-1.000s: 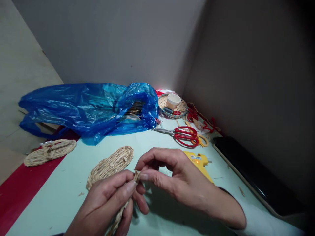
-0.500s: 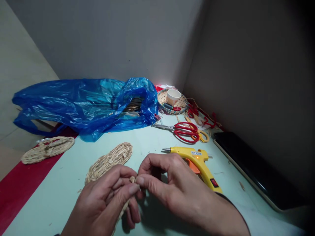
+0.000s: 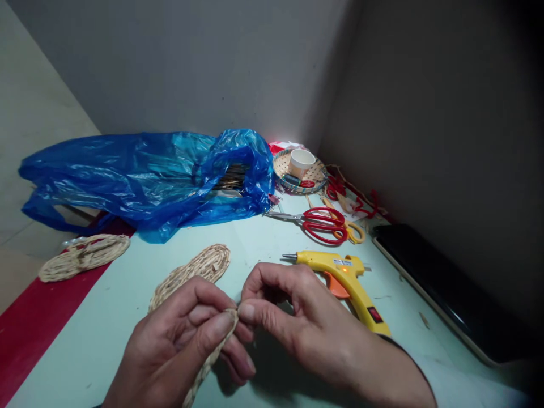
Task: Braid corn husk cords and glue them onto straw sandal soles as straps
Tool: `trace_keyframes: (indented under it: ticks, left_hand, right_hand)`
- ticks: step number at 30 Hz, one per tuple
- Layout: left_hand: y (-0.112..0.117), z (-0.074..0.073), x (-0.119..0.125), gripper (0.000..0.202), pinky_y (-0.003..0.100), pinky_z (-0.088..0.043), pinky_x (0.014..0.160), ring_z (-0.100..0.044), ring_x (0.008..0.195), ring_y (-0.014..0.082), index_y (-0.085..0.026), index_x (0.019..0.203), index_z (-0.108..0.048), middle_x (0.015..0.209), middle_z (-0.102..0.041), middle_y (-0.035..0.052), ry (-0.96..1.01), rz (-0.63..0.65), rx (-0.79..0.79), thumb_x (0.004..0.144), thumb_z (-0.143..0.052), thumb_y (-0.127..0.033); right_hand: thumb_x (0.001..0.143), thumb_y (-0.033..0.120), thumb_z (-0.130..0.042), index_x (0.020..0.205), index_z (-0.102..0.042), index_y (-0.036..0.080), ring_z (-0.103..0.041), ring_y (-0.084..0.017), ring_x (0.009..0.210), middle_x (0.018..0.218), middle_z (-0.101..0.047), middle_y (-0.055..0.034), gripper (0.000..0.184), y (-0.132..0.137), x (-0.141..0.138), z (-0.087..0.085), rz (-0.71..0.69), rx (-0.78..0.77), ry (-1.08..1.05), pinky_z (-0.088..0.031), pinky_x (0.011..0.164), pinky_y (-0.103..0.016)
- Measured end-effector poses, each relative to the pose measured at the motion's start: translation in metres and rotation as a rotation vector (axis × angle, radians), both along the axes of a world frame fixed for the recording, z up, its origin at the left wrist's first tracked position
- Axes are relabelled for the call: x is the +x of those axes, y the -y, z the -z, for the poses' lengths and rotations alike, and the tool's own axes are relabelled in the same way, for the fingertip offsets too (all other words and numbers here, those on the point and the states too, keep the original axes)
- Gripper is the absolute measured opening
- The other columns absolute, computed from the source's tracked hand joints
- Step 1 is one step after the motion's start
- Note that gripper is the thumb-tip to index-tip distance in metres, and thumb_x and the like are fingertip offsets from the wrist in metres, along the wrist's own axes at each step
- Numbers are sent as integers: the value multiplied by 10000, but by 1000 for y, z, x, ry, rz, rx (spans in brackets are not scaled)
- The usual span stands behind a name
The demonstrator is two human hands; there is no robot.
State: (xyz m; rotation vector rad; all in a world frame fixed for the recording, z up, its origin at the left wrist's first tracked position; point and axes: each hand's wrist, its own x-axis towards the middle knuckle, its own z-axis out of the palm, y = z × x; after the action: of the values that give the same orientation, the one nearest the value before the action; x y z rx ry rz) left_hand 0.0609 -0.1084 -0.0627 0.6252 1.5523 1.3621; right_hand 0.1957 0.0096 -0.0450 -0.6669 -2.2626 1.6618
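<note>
My left hand [image 3: 178,345] and my right hand [image 3: 297,323] meet low in the middle of the view, both pinched on the end of a braided straw strip [image 3: 208,362]. The strip runs down and left from the fingertips, under my left hand. Just behind my hands a flat woven straw sole [image 3: 193,275] lies on the pale green table [image 3: 263,243]. A yellow glue gun [image 3: 340,277] with its orange light on lies to the right of my right hand, nozzle pointing left.
A blue plastic bag [image 3: 144,175] lies at the back. Red scissors [image 3: 317,224], yellow scissors [image 3: 352,229], a woven tray [image 3: 300,170] with a white cup [image 3: 301,161] and red cord [image 3: 348,195] sit back right. A second straw sole [image 3: 83,255] lies left, a dark tablet [image 3: 442,289] right.
My hands have sunk lower and nearer, still pinched on the strip's end. The view tilted, so the whole glue gun now shows beside my right hand.
</note>
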Motion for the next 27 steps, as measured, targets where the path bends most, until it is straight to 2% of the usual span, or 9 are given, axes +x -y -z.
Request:
trace_keyframes:
  ticks: [5,9,13,16,20,24,27]
  left_hand:
    - [-4,2,-3,252,321,-539,524,-721,499,235,-222,738,-676,661,-801,43,159,46,59,705,-841,-409]
    - [-5,2,-6,214,299,-534,515,-720,511,224,-219,750,-663,651,-794,34,235,80,25,740,-818,-366]
    - [-6,0,-9,303,195,-460,417,-634,400,138,-203,721,-624,564,-767,34,177,99,-24,699,-847,-408]
    - [-7,-2,-11,342,151,-383,363,-531,328,93,-201,723,-589,436,-686,16,82,102,-76,709,-823,-450]
    - [-5,0,-13,328,152,-341,342,-468,317,85,-218,760,-561,406,-621,-33,34,111,-117,760,-768,-473]
    - [-4,4,-14,291,159,-348,380,-466,359,82,-223,822,-548,447,-628,-31,82,187,-101,852,-666,-487]
    - [-4,5,-16,233,175,-389,439,-501,428,96,-221,875,-559,493,-640,-26,76,203,-53,872,-654,-435]
  right_hand:
    - [914,199,-562,775,-590,180,-579,-135,696,721,-666,1,143,-7,1,3,-42,-117,-74,-429,649,-251]
    - [929,195,-558,794,-594,179,-567,-121,678,724,-665,9,141,-8,1,4,-69,-123,-93,-420,630,-234]
    - [937,153,-554,778,-599,186,-555,-99,658,731,-659,35,169,-7,1,0,-103,58,-69,-413,616,-209]
    - [921,169,-600,792,-606,196,-566,-106,677,750,-646,38,132,-7,1,-2,-111,184,-37,-419,623,-208]
    - [889,198,-683,877,-600,207,-584,-102,720,812,-643,47,84,-9,1,3,-113,234,-90,-443,659,-193]
    - [933,127,-631,862,-612,185,-581,-82,753,819,-644,48,94,-10,1,6,-159,357,-194,-446,731,-175]
    - [955,132,-607,902,-630,173,-574,-92,781,840,-636,25,71,-11,2,9,-147,436,-226,-451,731,-183]
